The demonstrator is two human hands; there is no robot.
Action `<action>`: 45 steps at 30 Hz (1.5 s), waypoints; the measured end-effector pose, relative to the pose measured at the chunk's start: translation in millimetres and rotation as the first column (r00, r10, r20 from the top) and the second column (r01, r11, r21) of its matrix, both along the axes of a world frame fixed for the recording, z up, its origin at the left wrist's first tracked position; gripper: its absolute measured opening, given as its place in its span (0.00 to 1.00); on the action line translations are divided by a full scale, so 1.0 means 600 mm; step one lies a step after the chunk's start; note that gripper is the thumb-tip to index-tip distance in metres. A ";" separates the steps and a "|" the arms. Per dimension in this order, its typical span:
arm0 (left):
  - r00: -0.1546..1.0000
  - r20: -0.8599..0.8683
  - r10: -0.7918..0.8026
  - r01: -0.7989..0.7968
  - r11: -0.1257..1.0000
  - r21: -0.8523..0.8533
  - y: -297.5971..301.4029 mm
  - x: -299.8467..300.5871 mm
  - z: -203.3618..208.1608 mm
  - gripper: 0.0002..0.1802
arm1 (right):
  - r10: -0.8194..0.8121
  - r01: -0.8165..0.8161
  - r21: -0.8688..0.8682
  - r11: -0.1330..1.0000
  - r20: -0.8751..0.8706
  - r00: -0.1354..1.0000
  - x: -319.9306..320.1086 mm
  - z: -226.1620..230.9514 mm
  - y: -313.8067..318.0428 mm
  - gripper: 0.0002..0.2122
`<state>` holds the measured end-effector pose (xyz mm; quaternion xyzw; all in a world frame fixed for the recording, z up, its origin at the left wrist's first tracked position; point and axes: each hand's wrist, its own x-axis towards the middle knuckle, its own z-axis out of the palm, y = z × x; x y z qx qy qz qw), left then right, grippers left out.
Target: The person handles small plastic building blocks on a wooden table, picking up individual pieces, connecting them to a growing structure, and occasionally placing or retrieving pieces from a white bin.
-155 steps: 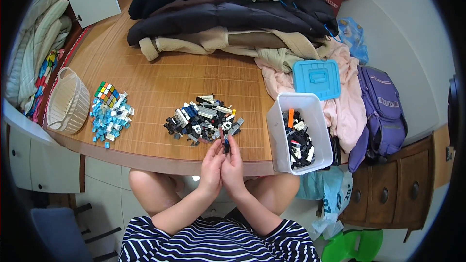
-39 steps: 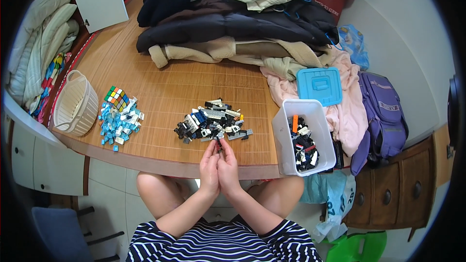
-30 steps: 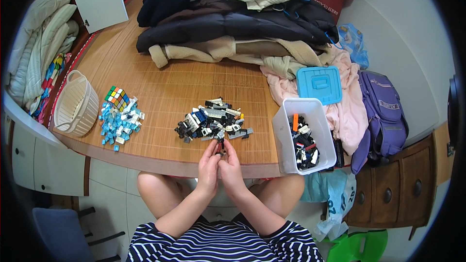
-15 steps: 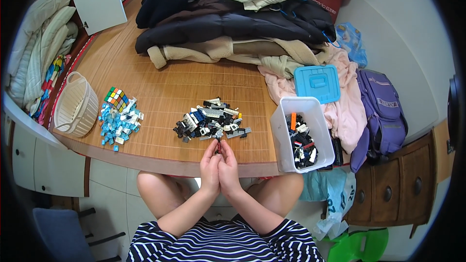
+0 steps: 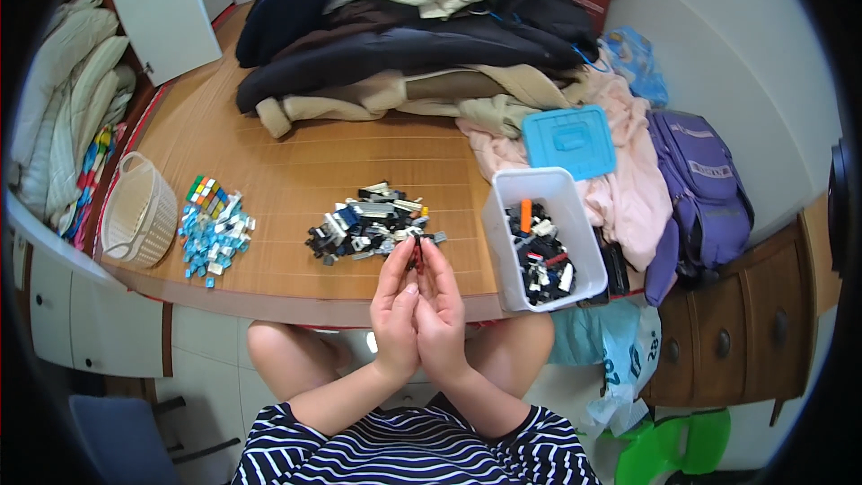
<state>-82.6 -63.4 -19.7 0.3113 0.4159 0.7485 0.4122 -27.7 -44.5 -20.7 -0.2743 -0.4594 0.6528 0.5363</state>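
My left hand (image 5: 393, 305) and my right hand (image 5: 441, 305) are pressed together over the near edge of the mat. Between their fingertips is a small dark and red building-brick piece (image 5: 417, 257), partly hidden by the fingers, so its exact shape does not show. Just beyond the fingertips lies a loose heap of black, white, grey and blue building bricks (image 5: 366, 223). A translucent white bin (image 5: 588, 262) on the right contains more black, white and red bricks, with an orange brick (image 5: 525, 215) among them.
On the left stand a beige woven basket (image 5: 158, 226), a puzzle cube (image 5: 207, 194) and a pile of blue and white pieces (image 5: 215, 238). Behind the bin lies a blue lid (image 5: 568, 142). Folded coats (image 5: 404, 45) fill the back; a purple backpack (image 5: 705, 171) sits at right.
Both hands, still together around the small piece, have come up slightly and shifted a little right. The whole view has also shifted slightly, with the heap and bin otherwise looking the same.
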 end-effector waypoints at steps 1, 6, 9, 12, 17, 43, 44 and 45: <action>0.999 -0.006 -0.041 0.041 0.998 0.038 0.009 0.018 0.020 0.29 | -0.053 0.050 0.057 0.997 0.039 0.998 0.018 0.011 0.007 0.28; 0.974 -0.123 -0.191 0.206 0.971 0.123 0.051 0.102 0.066 0.29 | -0.213 0.202 0.134 0.970 0.070 0.975 0.113 0.075 0.030 0.27; 0.947 -0.053 -0.317 0.321 0.939 0.125 0.073 0.154 0.068 0.28 | -0.295 0.293 0.074 0.953 0.020 0.955 0.163 0.089 0.036 0.27; 0.908 -0.031 -0.417 0.418 0.909 0.005 0.094 0.183 0.060 0.27 | -0.340 0.340 -0.021 0.940 -0.027 0.940 0.199 0.079 0.051 0.28; 0.904 0.030 -0.427 0.428 0.903 -0.035 0.108 0.199 0.038 0.26 | -0.390 0.391 -0.038 0.919 0.047 0.920 0.229 0.060 0.058 0.29; 0.938 0.323 -0.126 0.185 0.970 -0.156 0.037 0.013 -0.064 0.25 | -0.085 0.076 0.050 0.996 0.234 0.968 0.053 -0.057 0.043 0.24; 0.952 0.303 -0.033 0.102 0.971 -0.215 0.031 -0.008 -0.079 0.25 | -0.107 0.081 0.087 0.993 0.343 0.933 0.041 -0.083 0.054 0.24; 0.942 0.335 0.026 0.065 0.965 -0.255 0.024 -0.028 -0.085 0.26 | -0.159 0.085 0.175 0.981 0.469 0.869 0.034 -0.099 0.065 0.23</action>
